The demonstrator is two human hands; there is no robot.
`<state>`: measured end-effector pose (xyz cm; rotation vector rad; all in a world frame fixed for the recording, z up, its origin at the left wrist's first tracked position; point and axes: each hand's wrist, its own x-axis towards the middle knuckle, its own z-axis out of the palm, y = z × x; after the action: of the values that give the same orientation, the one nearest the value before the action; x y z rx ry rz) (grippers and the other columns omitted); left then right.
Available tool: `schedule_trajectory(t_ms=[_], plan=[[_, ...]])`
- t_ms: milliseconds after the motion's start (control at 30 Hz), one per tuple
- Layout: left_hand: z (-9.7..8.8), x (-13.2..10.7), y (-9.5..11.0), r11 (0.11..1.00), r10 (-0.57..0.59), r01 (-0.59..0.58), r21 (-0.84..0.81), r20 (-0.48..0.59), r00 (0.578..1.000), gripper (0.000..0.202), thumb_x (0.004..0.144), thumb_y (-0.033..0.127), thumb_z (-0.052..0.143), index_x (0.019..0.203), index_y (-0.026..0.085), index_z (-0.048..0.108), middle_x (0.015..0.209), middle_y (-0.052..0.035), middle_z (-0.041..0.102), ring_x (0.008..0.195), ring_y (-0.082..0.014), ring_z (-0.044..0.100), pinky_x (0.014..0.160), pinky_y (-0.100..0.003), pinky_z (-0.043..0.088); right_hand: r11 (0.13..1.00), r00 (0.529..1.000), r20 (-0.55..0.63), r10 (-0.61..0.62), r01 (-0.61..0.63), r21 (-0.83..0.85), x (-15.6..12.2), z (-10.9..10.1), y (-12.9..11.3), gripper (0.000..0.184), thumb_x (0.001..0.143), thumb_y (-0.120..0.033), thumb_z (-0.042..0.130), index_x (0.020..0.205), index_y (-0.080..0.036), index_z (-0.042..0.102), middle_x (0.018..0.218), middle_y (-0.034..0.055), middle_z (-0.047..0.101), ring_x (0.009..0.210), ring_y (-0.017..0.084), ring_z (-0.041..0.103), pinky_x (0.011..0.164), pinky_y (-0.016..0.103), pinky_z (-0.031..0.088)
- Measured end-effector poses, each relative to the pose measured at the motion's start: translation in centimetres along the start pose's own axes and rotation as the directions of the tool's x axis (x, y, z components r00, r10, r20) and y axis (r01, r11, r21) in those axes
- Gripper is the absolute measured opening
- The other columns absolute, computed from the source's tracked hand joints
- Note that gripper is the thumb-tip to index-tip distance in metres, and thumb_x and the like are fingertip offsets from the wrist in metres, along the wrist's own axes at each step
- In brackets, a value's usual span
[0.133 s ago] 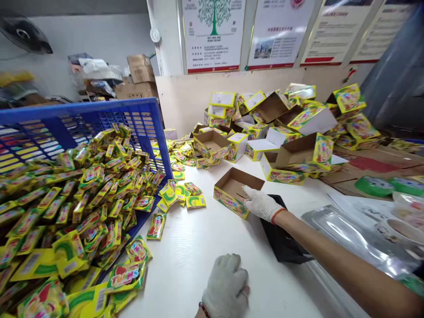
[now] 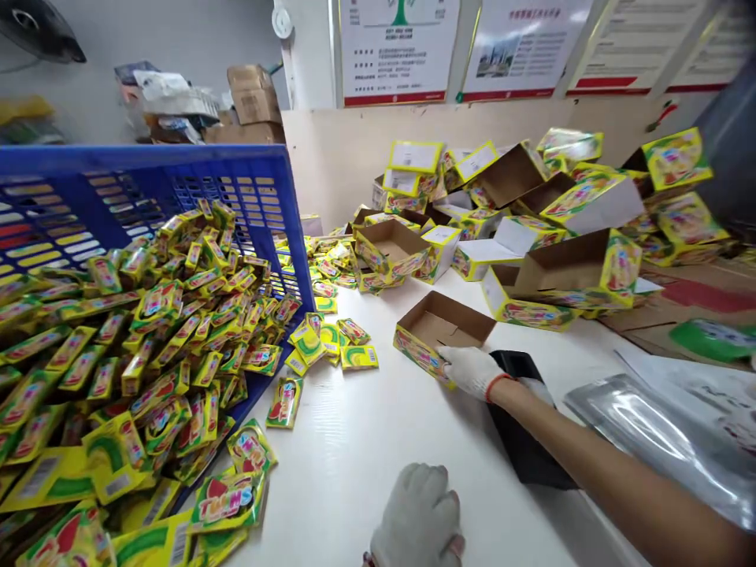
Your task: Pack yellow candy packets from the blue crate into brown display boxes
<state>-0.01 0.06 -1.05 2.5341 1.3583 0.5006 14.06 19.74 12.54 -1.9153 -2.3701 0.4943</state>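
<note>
My right hand (image 2: 472,372), in a white knit glove with a red cuff, grips the near right side of an open cardboard box (image 2: 422,352). The box has a yellow and green fruit print and a bare brown inside with nothing in it. My left hand (image 2: 416,516), also gloved, rests at the bottom middle with its fingers curled in; its palm is hidden, and nothing sticks out of it. Several small yellow "TWINS" candy packets (image 2: 322,344) lie left of the box. Behind my right wrist is a black tray-like holder (image 2: 525,441), partly covered by the forearm.
A blue plastic crate (image 2: 300,228) on the left is heaped with candy packets (image 2: 165,339), some spilling onto the white table (image 2: 331,472). A pile of printed boxes (image 2: 567,276) stands at the back right. Clear plastic (image 2: 661,441) lies on the right.
The camera view has shifted, so most things sit a little further right. My right hand has come slightly down along the box's near side. My left hand stays curled on the table.
</note>
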Motion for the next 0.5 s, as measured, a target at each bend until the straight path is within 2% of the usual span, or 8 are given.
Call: schedule_trajectory(t_ms=[100,200,267,367,433,500], plan=[[0.9,0.0,-0.6,0.990,0.114,-0.114,0.085,0.004,0.993,0.039,0.075,0.042,0.072,0.103,0.015,0.067,0.124,-0.0142,0.064,0.108,-0.0283,0.060,0.098,-0.045,0.050,0.997,0.994,0.094,-0.055,0.061,-0.056,0.4,-0.2,0.8,0.050,0.075,-0.019,0.050,0.120,-0.025,0.070,0.123,0.0079,0.073,0.116,0.031,0.066,0.103,0.043,0.046],[2.2,0.0,-0.9,0.978,0.170,-0.165,0.126,-0.031,0.985,0.040,0.077,0.046,0.069,0.103,0.016,0.067,0.124,-0.0145,0.065,0.105,-0.0275,0.060,0.095,-0.044,0.050,0.992,0.985,0.130,-0.110,0.117,-0.054,0.2,-1.3,2.7,0.064,0.067,-0.018,0.045,0.127,-0.019,0.068,0.133,0.0061,0.067,0.124,0.025,0.062,0.107,0.033,0.044],[2.5,0.1,-0.8,0.978,0.161,-0.154,0.145,-0.043,0.986,0.040,0.079,0.047,0.069,0.103,0.016,0.067,0.123,-0.0142,0.065,0.103,-0.0273,0.061,0.095,-0.044,0.049,0.993,0.988,0.109,-0.109,0.113,-0.032,-0.1,-1.8,4.2,0.068,0.062,-0.021,0.043,0.123,-0.014,0.070,0.129,0.0090,0.069,0.122,0.027,0.063,0.108,0.034,0.045],[1.7,0.3,-0.9,0.978,0.141,-0.136,0.158,-0.016,0.990,0.042,0.078,0.051,0.070,0.100,0.015,0.068,0.122,-0.0152,0.066,0.102,-0.0272,0.061,0.095,-0.044,0.048,0.995,0.992,0.085,-0.090,0.086,0.046,-1.1,-2.0,5.8,0.066,0.058,-0.025,0.043,0.114,-0.016,0.075,0.122,0.0097,0.073,0.116,0.031,0.066,0.105,0.038,0.049],[0.8,0.4,-0.9,0.976,0.162,-0.161,0.146,0.009,0.987,0.041,0.079,0.053,0.069,0.096,0.016,0.068,0.119,-0.0147,0.066,0.101,-0.0268,0.062,0.093,-0.042,0.049,0.990,0.993,0.084,-0.084,0.074,0.119,-2.4,-1.6,5.6,0.063,0.059,-0.028,0.044,0.112,-0.016,0.077,0.121,0.0106,0.073,0.114,0.032,0.067,0.103,0.040,0.050],[-0.1,0.2,-0.7,0.972,0.208,-0.211,0.105,0.040,0.977,0.035,0.083,0.052,0.066,0.089,0.017,0.067,0.108,-0.0102,0.070,0.096,-0.0242,0.064,0.086,-0.038,0.050,0.981,0.993,0.079,-0.086,0.071,0.183,-4.3,-1.1,4.2,0.060,0.062,-0.031,0.048,0.112,-0.016,0.077,0.122,0.0118,0.072,0.116,0.034,0.066,0.106,0.042,0.049]])
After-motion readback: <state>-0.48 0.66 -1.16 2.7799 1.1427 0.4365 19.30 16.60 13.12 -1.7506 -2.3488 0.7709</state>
